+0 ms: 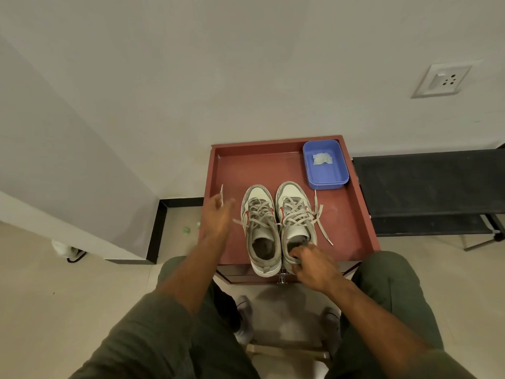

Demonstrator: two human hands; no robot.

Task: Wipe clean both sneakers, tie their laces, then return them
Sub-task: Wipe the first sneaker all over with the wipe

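Grey lace end (222, 195) pinched, seemingly, in left hand (217, 214) grip, raised beside left sneaker (261, 228). Right hand (314, 265) grip curled round heel collar of right sneaker (295, 220). Both sneakers side by side on red tabletop (347, 228), laces loose. Blue tray (325, 165) with crumpled wipe (322, 159) at far right corner.

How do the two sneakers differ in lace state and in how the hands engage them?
The left sneaker has one lace end pulled out sideways by the left hand; the right sneaker has loose lace ends lying on the tray. The right hand grips the right sneaker's heel collar; the left sneaker's heel is untouched. Both stand side by side, untied.
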